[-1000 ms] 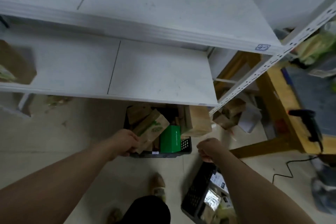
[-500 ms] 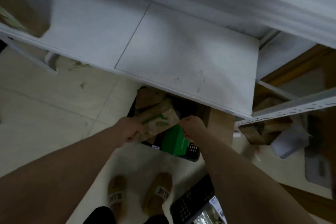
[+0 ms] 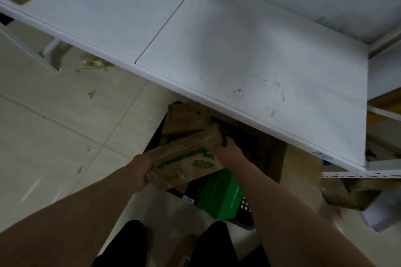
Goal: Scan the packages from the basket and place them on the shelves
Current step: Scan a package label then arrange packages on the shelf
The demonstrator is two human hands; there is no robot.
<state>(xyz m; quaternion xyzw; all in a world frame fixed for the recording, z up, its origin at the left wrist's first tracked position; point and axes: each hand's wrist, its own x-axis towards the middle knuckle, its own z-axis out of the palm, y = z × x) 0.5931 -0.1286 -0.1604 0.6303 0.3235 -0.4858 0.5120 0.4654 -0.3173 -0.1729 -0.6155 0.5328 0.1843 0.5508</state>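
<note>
Within 1 second the right grip (image 3: 227, 150) had crossed to the brown package (image 3: 186, 158), joining the left grip (image 3: 142, 171). Both clasped its ends just above the basket (image 3: 246, 208), seemingly ready for scanning.

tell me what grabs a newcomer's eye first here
The left hand and right hand grip the ends of a brown package with green print, low centre. Beneath it a bright green box sits in the black basket, and a wide white shelf spans the top.
</note>
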